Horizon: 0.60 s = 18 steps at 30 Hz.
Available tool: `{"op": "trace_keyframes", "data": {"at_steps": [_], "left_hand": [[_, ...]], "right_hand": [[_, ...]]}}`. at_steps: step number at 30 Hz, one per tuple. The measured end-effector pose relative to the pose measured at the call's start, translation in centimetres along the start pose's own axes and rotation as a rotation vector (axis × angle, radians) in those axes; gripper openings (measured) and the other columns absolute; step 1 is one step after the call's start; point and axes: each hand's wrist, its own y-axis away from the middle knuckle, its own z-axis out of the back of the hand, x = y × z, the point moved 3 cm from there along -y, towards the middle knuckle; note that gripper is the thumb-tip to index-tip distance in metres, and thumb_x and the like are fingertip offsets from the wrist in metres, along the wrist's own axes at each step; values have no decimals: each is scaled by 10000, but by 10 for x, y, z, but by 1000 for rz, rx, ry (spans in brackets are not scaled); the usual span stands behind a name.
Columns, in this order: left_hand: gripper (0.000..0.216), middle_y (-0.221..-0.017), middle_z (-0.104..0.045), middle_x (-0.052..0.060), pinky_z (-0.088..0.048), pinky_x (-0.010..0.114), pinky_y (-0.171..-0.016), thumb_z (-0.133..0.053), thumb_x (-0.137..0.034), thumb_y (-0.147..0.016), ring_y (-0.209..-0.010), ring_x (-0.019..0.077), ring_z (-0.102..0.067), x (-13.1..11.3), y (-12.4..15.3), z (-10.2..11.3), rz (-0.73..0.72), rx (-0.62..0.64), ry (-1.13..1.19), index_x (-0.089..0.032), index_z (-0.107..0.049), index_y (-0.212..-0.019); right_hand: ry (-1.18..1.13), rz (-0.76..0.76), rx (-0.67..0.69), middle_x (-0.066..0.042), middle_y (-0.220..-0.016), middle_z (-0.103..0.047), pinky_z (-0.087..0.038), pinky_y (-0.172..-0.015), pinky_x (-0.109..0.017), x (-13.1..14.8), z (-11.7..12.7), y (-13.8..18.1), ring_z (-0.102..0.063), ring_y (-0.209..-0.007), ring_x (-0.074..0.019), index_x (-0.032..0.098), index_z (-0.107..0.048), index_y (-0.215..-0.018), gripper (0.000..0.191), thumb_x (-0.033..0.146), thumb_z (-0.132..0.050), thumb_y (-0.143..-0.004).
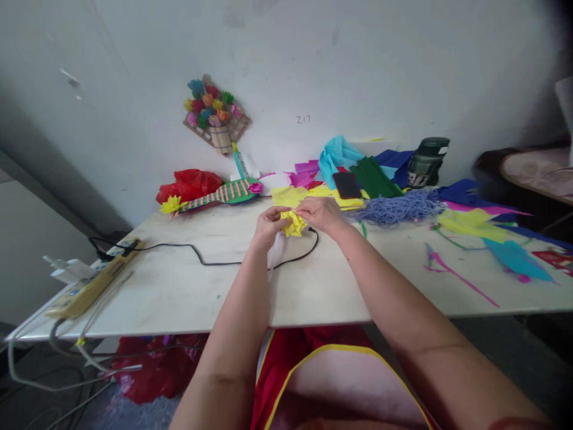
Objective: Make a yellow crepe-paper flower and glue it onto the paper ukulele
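A yellow crepe-paper flower (293, 224) is held above the middle of the table, between both hands. My left hand (270, 226) grips it from the left, thumb and fingers closed on its edge. At its upper right, the fingertips of my right hand (320, 213) pinch a petal. A strip of thin whitish material (275, 251) hangs below the left hand; what it is I cannot make out. Behind the hands lie yellow paper sheets (290, 196) and a dark phone (347, 185).
A black cable (203, 261) runs from the power strip (92, 280) to beneath the hands. Purple-blue string (398, 208), coloured paper (376, 176) and a dark green bottle (428, 161) stand back right. A green paper-covered fan shape (226, 194) lies back left near a glue bottle (239, 160).
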Motion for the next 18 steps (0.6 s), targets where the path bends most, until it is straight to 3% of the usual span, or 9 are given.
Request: {"op": "trace_keyframes", "data": {"at_steps": [10,18], "left_hand": [[366,-654,-658,5,-447,238,-547,-757,-193,-474,-548,112,-574,3,-1,0,23,-1,-17,-144,-658,-823],[360,-660,-662,5,-450,233,-549,-757,-191,-475,-548,108,-577,1,0,-1,23,3,-16,-144,-663,-820]], "right_hand": [[-5,22,71,-57,-840,-686,-331,-625,-254,4,-2,-2,-581,-760,-152,162,-707,-824,182,200,-530,-842],[45,-5,71,-24,-871,-707,-333,-622,-268,1,-1,0,-606,-790,-158,208,-719,-859,194,263,-533,-854]]}}
